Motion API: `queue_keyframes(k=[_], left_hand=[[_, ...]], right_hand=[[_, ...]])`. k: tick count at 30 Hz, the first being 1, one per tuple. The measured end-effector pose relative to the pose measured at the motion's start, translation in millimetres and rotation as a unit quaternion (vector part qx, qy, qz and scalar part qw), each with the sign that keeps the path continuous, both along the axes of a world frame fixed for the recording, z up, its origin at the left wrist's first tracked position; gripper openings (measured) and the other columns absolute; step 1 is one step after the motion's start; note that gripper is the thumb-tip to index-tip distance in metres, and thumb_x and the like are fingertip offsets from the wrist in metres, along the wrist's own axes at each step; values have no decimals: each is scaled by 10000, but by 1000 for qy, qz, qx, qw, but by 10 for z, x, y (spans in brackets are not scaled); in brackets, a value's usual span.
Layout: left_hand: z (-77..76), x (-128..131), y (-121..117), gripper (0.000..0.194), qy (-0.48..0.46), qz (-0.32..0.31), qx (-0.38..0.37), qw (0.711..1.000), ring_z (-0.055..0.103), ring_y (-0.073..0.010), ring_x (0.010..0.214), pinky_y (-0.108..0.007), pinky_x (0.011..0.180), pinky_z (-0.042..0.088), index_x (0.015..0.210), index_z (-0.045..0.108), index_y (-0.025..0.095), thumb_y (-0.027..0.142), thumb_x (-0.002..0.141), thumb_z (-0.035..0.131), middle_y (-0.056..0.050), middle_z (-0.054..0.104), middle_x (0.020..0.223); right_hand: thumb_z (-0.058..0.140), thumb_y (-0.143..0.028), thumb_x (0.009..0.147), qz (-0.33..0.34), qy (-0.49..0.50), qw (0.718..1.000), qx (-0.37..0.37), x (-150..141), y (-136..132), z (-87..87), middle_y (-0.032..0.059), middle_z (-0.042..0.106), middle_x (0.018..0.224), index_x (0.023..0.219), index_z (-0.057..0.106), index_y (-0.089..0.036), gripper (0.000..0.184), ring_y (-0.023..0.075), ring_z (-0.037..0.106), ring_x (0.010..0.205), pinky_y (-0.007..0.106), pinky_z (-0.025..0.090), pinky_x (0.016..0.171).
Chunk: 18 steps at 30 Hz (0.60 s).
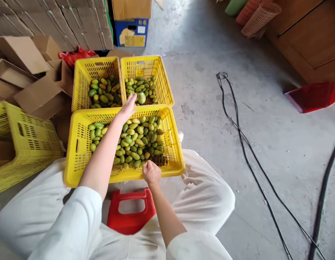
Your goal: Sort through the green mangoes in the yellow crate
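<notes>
A yellow crate (72,151) of small green and yellowish fruits sits on the floor between my knees. My left hand (127,108) reaches over its far rim with fingers stretched out, holding nothing. Just past the fingertips a paler, rounder fruit (141,97) lies over the pile in the far right yellow crate (164,85). My right hand (151,172) is curled closed at the near edge of the front crate, fingers down among the fruits; what it grips is hidden. A far left yellow crate (79,83) holds more fruits.
A red stool (131,213) stands under me. An empty yellow crate (23,144) lies tilted at left among cardboard boxes (23,54). Black cables (245,151) run over the concrete floor at right, near a red tray (313,95).
</notes>
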State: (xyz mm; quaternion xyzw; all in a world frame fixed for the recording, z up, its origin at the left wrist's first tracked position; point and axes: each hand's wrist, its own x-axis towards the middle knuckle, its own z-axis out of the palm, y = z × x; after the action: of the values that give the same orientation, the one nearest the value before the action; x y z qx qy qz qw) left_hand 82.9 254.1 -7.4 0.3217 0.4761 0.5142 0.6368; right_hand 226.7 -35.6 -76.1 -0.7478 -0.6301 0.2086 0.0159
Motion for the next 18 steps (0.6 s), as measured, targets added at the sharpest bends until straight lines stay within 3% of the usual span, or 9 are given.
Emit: queue_keyframes(k=[2, 4, 7, 8, 10, 12, 15, 18], left_hand=[[2, -119, 161, 296, 14, 21, 20, 999, 406, -372, 1430, -563, 1046, 411, 1201, 626, 164, 333, 960, 600, -125, 519, 1364], [-77, -285, -14, 208, 41, 27, 16, 999, 560, -336, 1270, -478, 978, 483, 1082, 668, 136, 243, 904, 655, -118, 618, 1182], [-372, -597, -745, 115, 174, -28, -38, 984, 664, -226, 821, -319, 730, 533, 839, 671, 155, 260, 868, 635, -78, 665, 814], [-503, -716, -1042, 136, 256, -59, -72, 962, 635, -203, 717, -291, 670, 512, 775, 652, 173, 264, 867, 608, -59, 645, 726], [-769, -962, -1614, 185, 421, -116, -145, 888, 594, -189, 646, -268, 628, 478, 687, 603, 212, 294, 851, 581, -29, 604, 629], [-1006, -1192, -2085, 185, 453, -135, -195, 860, 584, -201, 598, -278, 584, 457, 637, 563, 224, 316, 765, 659, -31, 601, 598], [-1294, -1428, -2533, 318, 465, -163, -245, 835, 613, -214, 586, -278, 573, 449, 594, 476, 236, 323, 576, 781, -22, 605, 569], [-1552, -1504, -2716, 452, 455, -176, -233, 842, 667, -268, 709, -310, 636, 482, 616, 440, 233, 310, 423, 841, -57, 684, 674]], right_hand=[[401, -251, 969, 1, -2, 1000, -14, -2, 9, 10, 100, 728, 852, 828, 666, -189, 307, 195, 639, 778, 279, 346, 668], [410, -255, 968, 1, -4, 999, -36, -13, 28, 34, 101, 729, 861, 847, 677, -189, 300, 194, 648, 783, 275, 355, 665], [429, -273, 970, 1, -10, 996, -84, -28, 86, 87, 103, 745, 914, 889, 697, -193, 292, 203, 681, 812, 275, 376, 669], [432, -280, 970, 3, -13, 995, -102, -27, 112, 102, 108, 751, 940, 907, 705, -194, 294, 210, 694, 829, 278, 387, 675], [441, -289, 963, 10, -17, 989, -150, -16, 172, 116, 128, 760, 983, 948, 723, -190, 299, 237, 717, 870, 291, 418, 692], [463, -286, 945, 29, -19, 977, -211, -7, 242, 94, 160, 762, 1020, 993, 737, -172, 301, 272, 728, 922, 311, 450, 713], [499, -256, 924, 100, -15, 958, -269, -78, 352, -8, 194, 750, 1094, 1054, 738, -151, 292, 301, 722, 1003, 329, 481, 748], [474, -183, 935, 214, 4, 946, -243, -306, 440, -167, 163, 739, 1139, 1118, 711, -179, 299, 265, 713, 1028, 315, 497, 786]])
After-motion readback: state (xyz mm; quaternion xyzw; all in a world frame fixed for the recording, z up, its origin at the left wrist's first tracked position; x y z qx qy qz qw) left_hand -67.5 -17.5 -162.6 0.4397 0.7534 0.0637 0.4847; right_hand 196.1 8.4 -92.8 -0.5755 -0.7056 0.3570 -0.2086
